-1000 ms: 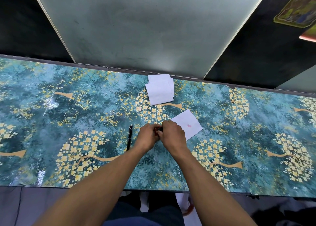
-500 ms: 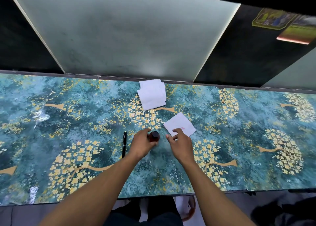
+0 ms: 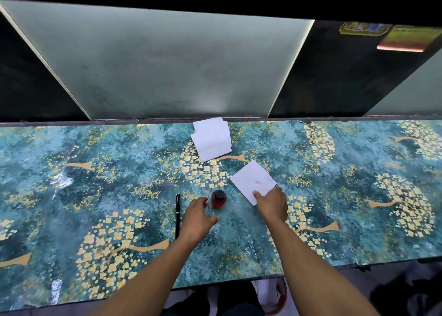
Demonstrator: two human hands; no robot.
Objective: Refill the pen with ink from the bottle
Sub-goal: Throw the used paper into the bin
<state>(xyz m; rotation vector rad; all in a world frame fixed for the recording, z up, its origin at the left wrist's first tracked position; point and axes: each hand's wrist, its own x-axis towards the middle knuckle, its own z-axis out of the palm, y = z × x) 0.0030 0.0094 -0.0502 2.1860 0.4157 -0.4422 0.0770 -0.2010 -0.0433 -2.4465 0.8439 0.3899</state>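
A: Pen point(image 3: 177, 216) and bottle aside, start big: why is the table point(image 3: 95, 172) laid out this way?

B: Likely to guard against spills. A stack of white tissues point(image 3: 211, 139) waits at upper centre, handy for wiping.

A: And the single tissue point(image 3: 251, 183)?

B: It carries a pink stain. The right hand point(image 3: 272, 204) rests on its near corner, fingers bent; pinching or only pressing, I cannot tell.

A: The left hand point(image 3: 198, 217)?

B: Relaxed and spread just beside the ink bottle point(image 3: 218, 199), perhaps steadying it.

A: The task's things?

B: Bottle centre frame, upright; the pen lies capped left of it, untouched.
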